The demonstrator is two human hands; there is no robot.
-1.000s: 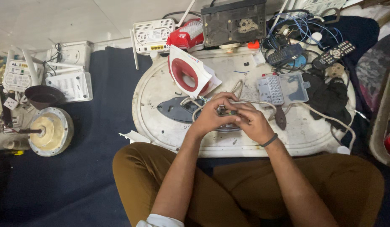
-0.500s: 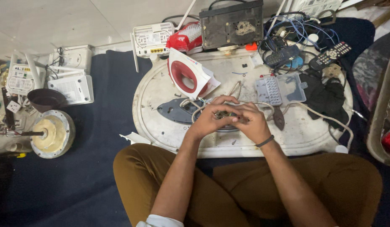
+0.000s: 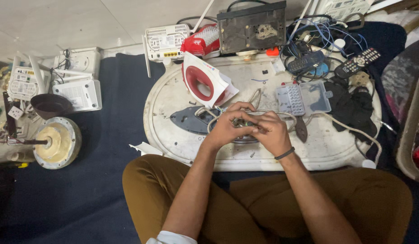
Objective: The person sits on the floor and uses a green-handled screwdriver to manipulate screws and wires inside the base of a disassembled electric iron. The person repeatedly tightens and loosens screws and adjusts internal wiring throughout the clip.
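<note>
The small part (image 3: 244, 123) you are working on sits between your two hands, just above the near middle of the white oval board (image 3: 173, 135) that lies on the dark blue mat (image 3: 114, 104); it is mostly hidden by your fingers, so its kind cannot be told. Your left hand (image 3: 227, 126) curls around it from the left, fingers bent narrow over its top, and your right hand (image 3: 273, 131), with a dark band at the wrist, pinches it from the right with fingertips closed on it. A pale cord (image 3: 345, 129) runs out from under your hands toward the right edge of the board. Just left of your hands lies the grey iron soleplate (image 3: 187, 119), and beyond it the red and white iron shell (image 3: 202, 81) stands tilted. To the right is the clear plastic parts box (image 3: 304, 97), lid open. Compared with half a second ago, your hands hold the same spot and the same closed grip, your left fingers arched a little higher over the part; the things on the board lie as they did.
</note>
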